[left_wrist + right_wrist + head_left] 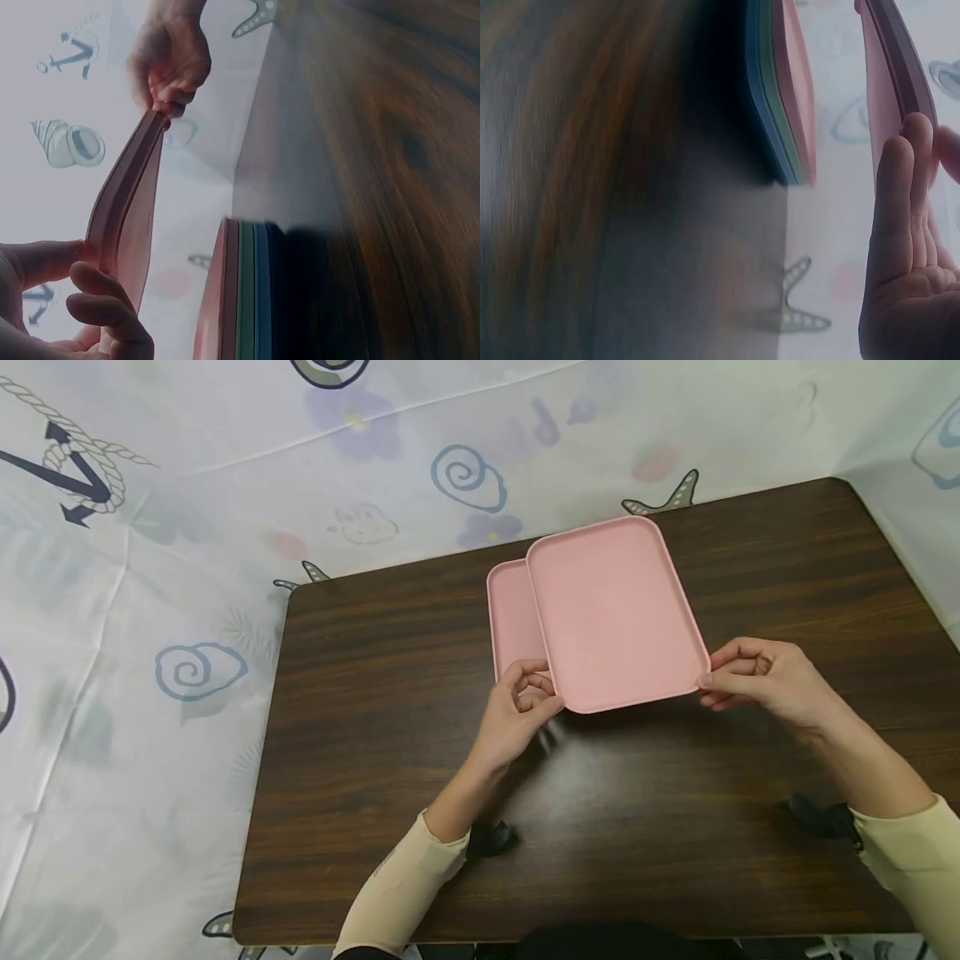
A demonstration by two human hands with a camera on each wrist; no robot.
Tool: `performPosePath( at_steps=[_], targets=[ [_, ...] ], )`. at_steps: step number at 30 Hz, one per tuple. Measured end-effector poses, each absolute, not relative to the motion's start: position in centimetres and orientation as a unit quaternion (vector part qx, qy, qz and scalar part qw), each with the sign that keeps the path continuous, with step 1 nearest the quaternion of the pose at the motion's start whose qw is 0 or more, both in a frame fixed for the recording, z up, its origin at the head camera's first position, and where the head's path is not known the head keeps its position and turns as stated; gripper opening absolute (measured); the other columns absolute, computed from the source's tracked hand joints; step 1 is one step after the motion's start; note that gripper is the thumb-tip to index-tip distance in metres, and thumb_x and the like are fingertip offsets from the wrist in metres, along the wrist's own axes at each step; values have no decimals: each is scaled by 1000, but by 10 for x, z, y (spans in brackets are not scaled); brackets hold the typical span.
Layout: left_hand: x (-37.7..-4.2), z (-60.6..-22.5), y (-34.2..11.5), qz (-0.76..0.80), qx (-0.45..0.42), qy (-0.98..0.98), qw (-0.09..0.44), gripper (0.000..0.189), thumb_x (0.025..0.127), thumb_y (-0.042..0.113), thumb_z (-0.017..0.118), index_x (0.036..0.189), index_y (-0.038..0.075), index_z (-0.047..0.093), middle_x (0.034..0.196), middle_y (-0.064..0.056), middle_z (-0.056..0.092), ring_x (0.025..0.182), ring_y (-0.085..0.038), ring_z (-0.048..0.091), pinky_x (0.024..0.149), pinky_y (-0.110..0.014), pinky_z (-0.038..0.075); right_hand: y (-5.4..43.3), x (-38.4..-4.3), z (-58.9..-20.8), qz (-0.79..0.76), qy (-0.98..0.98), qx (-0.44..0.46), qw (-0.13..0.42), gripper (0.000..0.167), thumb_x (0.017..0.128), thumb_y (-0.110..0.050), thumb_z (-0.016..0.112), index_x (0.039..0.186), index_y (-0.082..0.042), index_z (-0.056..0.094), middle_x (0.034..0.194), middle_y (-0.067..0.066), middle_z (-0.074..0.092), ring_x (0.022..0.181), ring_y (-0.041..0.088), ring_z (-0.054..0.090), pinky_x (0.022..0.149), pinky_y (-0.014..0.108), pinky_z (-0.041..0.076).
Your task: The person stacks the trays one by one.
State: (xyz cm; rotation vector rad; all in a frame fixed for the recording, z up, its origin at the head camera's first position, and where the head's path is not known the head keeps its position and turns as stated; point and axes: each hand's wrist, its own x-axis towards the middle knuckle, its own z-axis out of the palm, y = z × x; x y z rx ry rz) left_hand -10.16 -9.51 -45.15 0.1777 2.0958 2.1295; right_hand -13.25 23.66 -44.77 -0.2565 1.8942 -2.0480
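Note:
A shallow pink rectangular tray (pixel 618 618) is held up by both hands, clear of a stack beneath it in the wrist views. My left hand (pixel 517 706) pinches its near left corner between thumb and curled fingers. At the near right corner, my right hand (pixel 765 681) grips the rim, thumb on top and fingers below. Under the raised tray lies a second pink tray (pixel 513 614), mostly covered in the head view. The left wrist view shows it on top of a green tray (pixel 246 300) and a blue tray (pixel 262 300), edges nearly flush.
The dark wooden table (pixel 375 693) carries the stack near its back edge. A white patterned cloth (pixel 420 485) hangs behind and beside the table. Dark straps (pixel 491 839) show beneath the forearms.

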Motion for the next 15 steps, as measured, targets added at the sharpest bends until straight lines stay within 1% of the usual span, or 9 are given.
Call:
performPosePath(
  at_steps=[3, 6, 10, 15],
  targets=[
    [-99, -451, -109, 712, 48, 696, 77, 47, 84, -6, 67, 128, 0, 52, 93, -6, 56, 57, -8, 50, 55, -21, 41, 223, -132, -450, -724, 658, -100, 182, 10, 89, 9, 65, 98, 6, 61, 82, 19, 72, 69, 27, 72, 62, 38, 57],
    [-99, -451, -122, 710, 33, 698, 79, 47, 84, -7, 67, 128, 0, 52, 94, -7, 55, 56, -8, 48, 51, -20, 38, 209, -130, -452, -721, 660, -100, 188, 12, 89, 6, 67, 98, 8, 59, 82, 19, 72, 70, 27, 72, 63, 39, 57],
    [-99, -451, -136, 705, 15, 706, 75, 46, 84, -7, 66, 127, 1, 53, 93, -7, 54, 53, -8, 45, 48, -20, 36, 192, -130, -455, -713, 667, -95, 194, 17, 88, 3, 69, 99, 10, 57, 83, 17, 73, 71, 29, 72, 64, 40, 57],
    [-103, -452, -150, 695, 6, 716, 66, 45, 84, -7, 65, 127, 0, 54, 92, -7, 54, 50, -8, 44, 49, -20, 36, 174, -131, -458, -699, 681, -85, 199, 25, 88, -2, 71, 101, 13, 55, 84, 14, 74, 74, 31, 72, 66, 41, 57]
  ],
)
